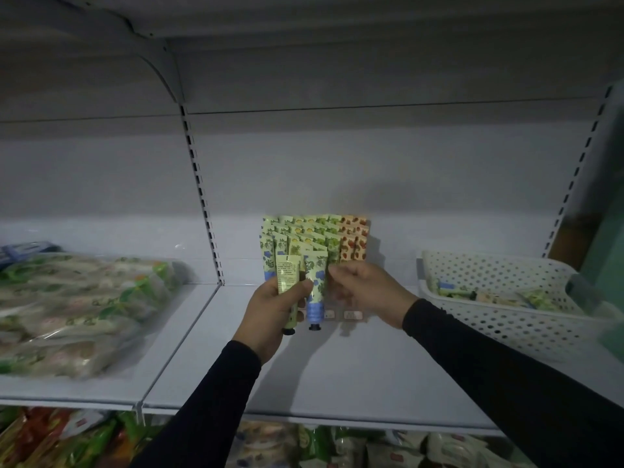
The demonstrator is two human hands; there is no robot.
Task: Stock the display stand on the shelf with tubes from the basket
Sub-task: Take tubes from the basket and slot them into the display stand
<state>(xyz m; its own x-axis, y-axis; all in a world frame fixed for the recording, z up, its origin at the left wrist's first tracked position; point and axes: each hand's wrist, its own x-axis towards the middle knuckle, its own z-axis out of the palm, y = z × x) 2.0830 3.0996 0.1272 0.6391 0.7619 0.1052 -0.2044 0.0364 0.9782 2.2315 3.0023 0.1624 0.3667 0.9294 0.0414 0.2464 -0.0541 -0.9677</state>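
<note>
A display stand (353, 314) at the back middle of the white shelf (337, 376) holds several rows of printed tubes (317, 234), green on the left, orange on the right. My left hand (270, 312) grips a pale green tube (287, 275), cap down, in front of the stand. My right hand (368, 288) pinches the side of a blue-capped tube (315, 288) that stands upright at the stand's front. The white perforated basket (499, 319) sits at the right with more tubes (456, 292) inside.
Clear bags of packaged goods (77, 309) cover the shelf section to the left. A slotted upright (202, 204) divides the sections. An upper shelf hangs overhead. Packets fill the lower shelf (304, 444).
</note>
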